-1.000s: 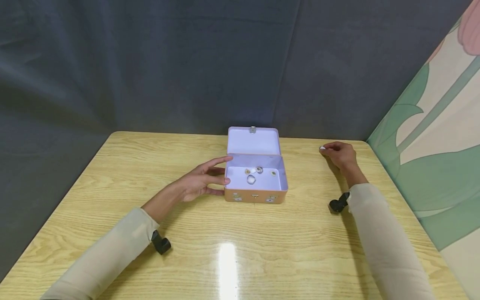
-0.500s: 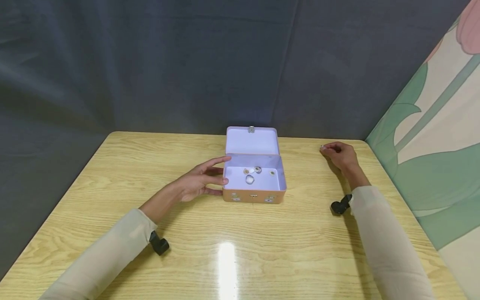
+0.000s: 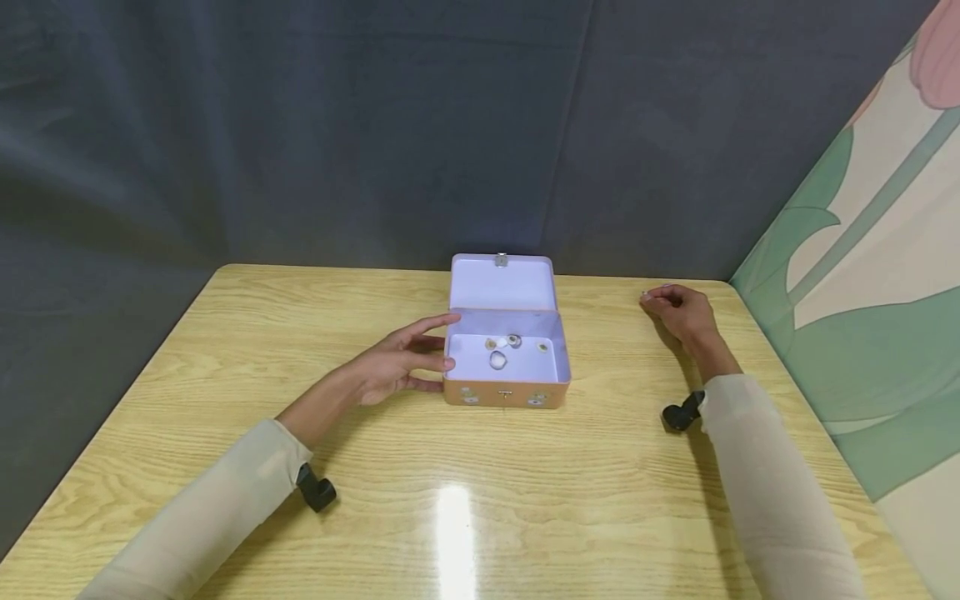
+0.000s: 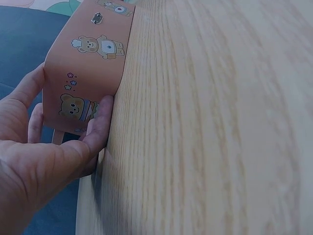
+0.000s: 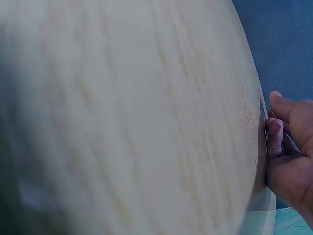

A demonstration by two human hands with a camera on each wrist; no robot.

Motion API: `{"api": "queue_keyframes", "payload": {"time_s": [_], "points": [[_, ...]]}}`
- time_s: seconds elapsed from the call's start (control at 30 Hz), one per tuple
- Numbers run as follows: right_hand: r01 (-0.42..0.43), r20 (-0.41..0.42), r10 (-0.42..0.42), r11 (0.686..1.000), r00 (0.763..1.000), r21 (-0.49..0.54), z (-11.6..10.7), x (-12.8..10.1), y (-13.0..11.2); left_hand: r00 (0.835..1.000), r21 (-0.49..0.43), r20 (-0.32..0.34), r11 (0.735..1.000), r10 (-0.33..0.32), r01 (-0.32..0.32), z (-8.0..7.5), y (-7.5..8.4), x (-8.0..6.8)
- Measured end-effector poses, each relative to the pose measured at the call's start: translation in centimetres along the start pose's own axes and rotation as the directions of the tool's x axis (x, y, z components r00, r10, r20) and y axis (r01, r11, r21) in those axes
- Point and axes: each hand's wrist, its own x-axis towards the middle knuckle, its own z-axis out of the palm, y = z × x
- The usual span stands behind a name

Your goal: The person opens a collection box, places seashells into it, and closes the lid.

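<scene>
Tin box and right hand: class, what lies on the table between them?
Only bare wooden table lies between the open tin box and the right hand, as the head view shows.

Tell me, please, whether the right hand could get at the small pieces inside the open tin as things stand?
Probably yes: the tin is open, its lid upright behind, and bare table lies between it and the right hand.

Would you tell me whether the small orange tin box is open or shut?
Open: the small orange tin box has its lid raised, showing small pieces inside.
</scene>
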Motion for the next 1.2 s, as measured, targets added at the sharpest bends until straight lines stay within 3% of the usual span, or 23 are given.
{"api": "queue_keyframes", "payload": {"time_s": [0.27, 0.7, 1.2], "points": [[0.041, -0.010, -0.041, 0.999, 0.999, 0.031, 0.2, -0.2, 0.4, 1.000, 0.011, -0.005, 1.000, 0.002, -0.002, -0.2, 0.0, 0.1], [0.027, -0.071, -0.016, 0.987, 0.997, 0.158, 0.3, -1.1, 0.1, 1.000, 0.010, 0.000, 1.000, -0.004, 0.004, -0.3, 0.0, 0.0], [0.150, -0.070, -0.140, 0.976, 0.988, 0.158, -0.2, -2.2, -0.3, 1.000, 0.006, 0.004, 1.000, -0.001, 0.001, -0.1, 0.1, 0.1]]}}
